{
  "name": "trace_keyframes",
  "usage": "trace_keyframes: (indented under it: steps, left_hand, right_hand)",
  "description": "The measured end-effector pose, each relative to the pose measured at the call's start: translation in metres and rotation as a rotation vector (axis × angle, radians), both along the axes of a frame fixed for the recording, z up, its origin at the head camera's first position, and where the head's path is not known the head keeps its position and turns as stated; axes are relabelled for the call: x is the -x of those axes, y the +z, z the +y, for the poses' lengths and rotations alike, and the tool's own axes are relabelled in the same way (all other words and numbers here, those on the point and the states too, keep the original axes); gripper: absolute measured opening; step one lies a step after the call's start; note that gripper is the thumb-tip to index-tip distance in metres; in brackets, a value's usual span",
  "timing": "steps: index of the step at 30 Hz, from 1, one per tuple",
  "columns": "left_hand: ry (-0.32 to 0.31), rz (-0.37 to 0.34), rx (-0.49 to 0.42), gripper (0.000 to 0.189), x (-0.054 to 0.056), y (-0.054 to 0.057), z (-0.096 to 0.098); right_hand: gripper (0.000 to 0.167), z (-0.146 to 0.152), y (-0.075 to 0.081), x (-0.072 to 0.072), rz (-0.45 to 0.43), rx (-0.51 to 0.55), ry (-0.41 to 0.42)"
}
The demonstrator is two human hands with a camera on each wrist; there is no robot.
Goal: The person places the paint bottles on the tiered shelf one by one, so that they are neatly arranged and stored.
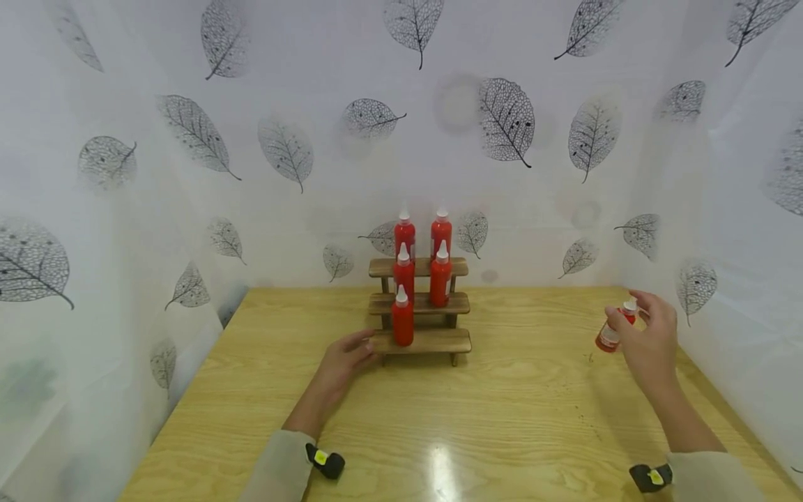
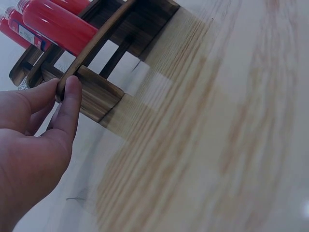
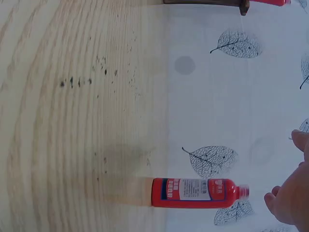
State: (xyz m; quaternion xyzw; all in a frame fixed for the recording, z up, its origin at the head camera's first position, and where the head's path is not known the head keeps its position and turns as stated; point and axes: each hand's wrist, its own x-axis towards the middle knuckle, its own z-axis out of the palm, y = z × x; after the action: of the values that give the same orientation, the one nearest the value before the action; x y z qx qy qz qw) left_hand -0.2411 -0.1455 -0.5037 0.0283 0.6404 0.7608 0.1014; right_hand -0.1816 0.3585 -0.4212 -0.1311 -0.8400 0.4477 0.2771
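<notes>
My left hand (image 1: 343,359) pinches the left end of the bottom step of a three-tier wooden display stand (image 1: 433,341); the left wrist view shows thumb and finger on the board's edge. Red squeeze bottles with white pointed nozzles stand on it: two on top, two in the middle, and one bottle (image 1: 403,324) on the bottom step at left. At the far right, my right hand (image 1: 649,341) is spread around the top of another red bottle (image 3: 193,193), its thumb and fingers apart. That bottle stands upright on the table, its label visible; nozzle contact is unclear.
The light wooden table (image 1: 502,418) meets white curtains (image 1: 301,230) with dark leaf prints at the back and sides. Small dark specks (image 3: 77,82) mark the tabletop near the right bottle. Black wrist cameras (image 1: 326,460) are strapped at both sleeves.
</notes>
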Motion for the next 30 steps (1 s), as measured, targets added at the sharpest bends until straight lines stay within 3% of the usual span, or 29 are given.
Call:
trace_keyframes:
  steps: [5, 14, 23, 30]
  left_hand:
    - [-0.001, 0.011, -0.005, 0.043, 0.001, -0.002, -0.001]
    - [-0.006, 0.009, -0.022, 0.044, 0.001, -0.002, -0.001]
    - [-0.004, 0.012, -0.017, 0.043, 0.001, -0.001, -0.001]
    - [0.005, 0.013, -0.027, 0.042, 0.001, -0.002, 0.000]
  right_hand:
    - [0.067, 0.017, -0.011, 0.005, -0.067, 0.083, -0.064]
    - [0.072, 0.028, -0.028, 0.014, -0.172, 0.148, -0.050]
    - [0.072, 0.034, -0.035, 0.021, -0.201, 0.154, -0.020]
    - [0.066, 0.034, -0.036, 0.027, -0.188, 0.169, -0.090]
